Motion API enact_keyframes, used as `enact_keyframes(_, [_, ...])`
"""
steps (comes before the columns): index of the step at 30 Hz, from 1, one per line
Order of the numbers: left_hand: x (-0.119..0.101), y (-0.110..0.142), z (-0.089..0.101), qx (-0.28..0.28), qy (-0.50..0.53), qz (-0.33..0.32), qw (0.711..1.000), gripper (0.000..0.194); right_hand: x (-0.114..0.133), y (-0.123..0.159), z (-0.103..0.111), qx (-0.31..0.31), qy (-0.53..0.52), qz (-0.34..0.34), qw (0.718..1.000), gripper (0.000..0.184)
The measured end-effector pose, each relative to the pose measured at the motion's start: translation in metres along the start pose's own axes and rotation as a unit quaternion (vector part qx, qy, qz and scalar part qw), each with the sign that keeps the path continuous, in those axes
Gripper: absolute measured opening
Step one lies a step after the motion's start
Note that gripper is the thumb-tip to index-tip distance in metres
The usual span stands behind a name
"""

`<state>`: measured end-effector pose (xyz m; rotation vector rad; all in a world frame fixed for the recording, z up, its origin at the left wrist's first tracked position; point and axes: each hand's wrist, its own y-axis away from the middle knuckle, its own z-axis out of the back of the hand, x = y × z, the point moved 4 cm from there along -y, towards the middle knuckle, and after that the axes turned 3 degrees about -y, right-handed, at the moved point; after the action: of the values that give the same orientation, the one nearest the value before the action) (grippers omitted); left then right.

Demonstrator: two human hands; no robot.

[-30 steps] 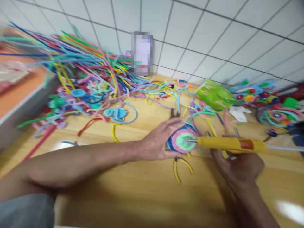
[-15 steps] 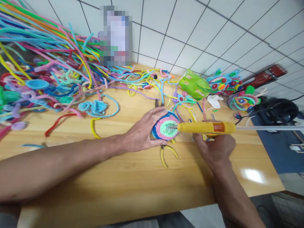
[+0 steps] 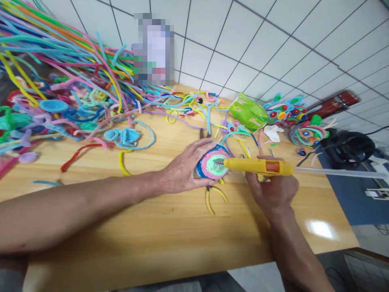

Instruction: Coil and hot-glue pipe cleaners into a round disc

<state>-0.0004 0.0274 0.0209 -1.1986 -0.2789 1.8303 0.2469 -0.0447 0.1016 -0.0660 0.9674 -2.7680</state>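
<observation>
My left hand [image 3: 185, 168] is wrapped round the side of a round coiled pipe-cleaner piece [image 3: 208, 162], ringed in blue, pink and pale green. A yellow glue gun [image 3: 258, 166] is in the closed grip of my right hand [image 3: 275, 192], with a clear glue stick [image 3: 334, 173] trailing from its back. Its metal nozzle points left and meets the pale green centre of the coil, where the surface looks glossy. Pliers with yellow handles [image 3: 209, 198] lie beneath the coiled piece, partly hidden by it.
Loose pipe cleaners [image 3: 75, 81] heap up at the left. Along the tiled wall stand a green packet [image 3: 247, 111], decorated pipe-cleaner pieces [image 3: 308, 132] and a dark red cylinder [image 3: 334, 105]. A small blue figure [image 3: 123, 136] lies left of my hands. Black cable [image 3: 349, 148] rests at the right.
The view has shifted slightly. The glue gun's rear has dipped a little and its nozzle has moved slightly left over the coil's centre. Both grips are unchanged.
</observation>
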Motion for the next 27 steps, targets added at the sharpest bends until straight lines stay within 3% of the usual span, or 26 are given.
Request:
enact_keyframes(10, [0.001, 0.000, 0.000, 0.001, 0.003, -0.001, 1.000, 0.104, -0.001, 0.003, 0.000, -0.030, 0.042, 0.035, 0.998, 0.030])
enact_keyframes(22, [0.000, 0.000, 0.000, -0.009, 0.013, -0.002, 1.000, 0.103, 0.011, -0.006, 0.010, -0.055, 0.007, 0.088, 0.995, 0.024])
enact_keyframes(27, [0.001, 0.001, -0.001, -0.012, 0.021, -0.004, 1.000, 0.106, 0.004, -0.003, 0.013, -0.046, 0.021, 0.049, 0.998, 0.023])
